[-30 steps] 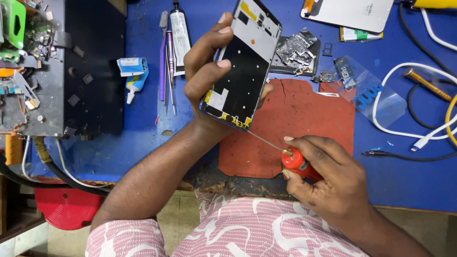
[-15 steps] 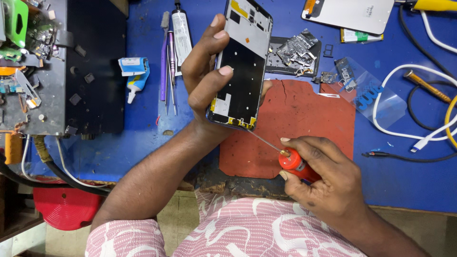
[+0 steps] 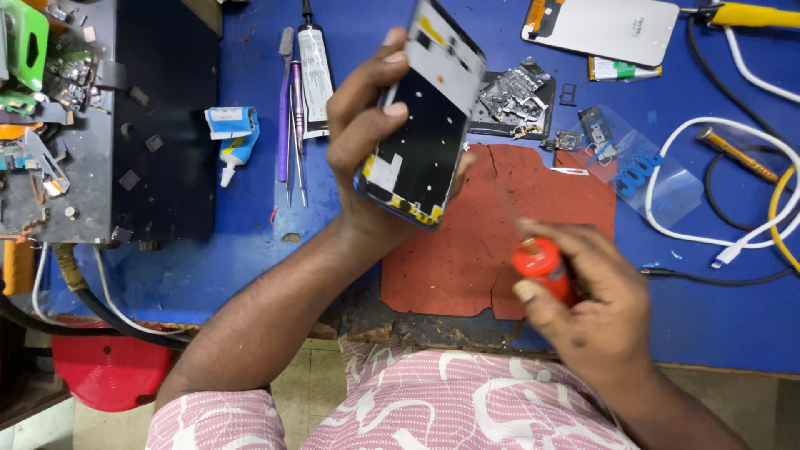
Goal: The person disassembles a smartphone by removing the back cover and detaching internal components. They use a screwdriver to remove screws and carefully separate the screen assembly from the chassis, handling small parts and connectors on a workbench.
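My left hand [image 3: 367,133] grips an opened phone frame [image 3: 423,117], black inside with yellow strips at its lower end, and holds it tilted above the blue bench. My right hand [image 3: 583,300] is closed around a red-handled screwdriver [image 3: 540,260], which is blurred by motion; its tip cannot be made out. The right hand hovers over the red work mat [image 3: 467,258], below and to the right of the phone frame and apart from it.
Tweezers and a glue tube [image 3: 315,71] lie left of the phone. A black box with circuit parts [image 3: 142,125] fills the left. Metal shields [image 3: 512,92], a phone back panel [image 3: 608,29], a plastic bag [image 3: 642,171] and cables [image 3: 733,208] lie to the right.
My right hand has pulled the red screwdriver away from the phone's lower edge and moved right. My left hand has lifted and tilted the phone frame slightly.
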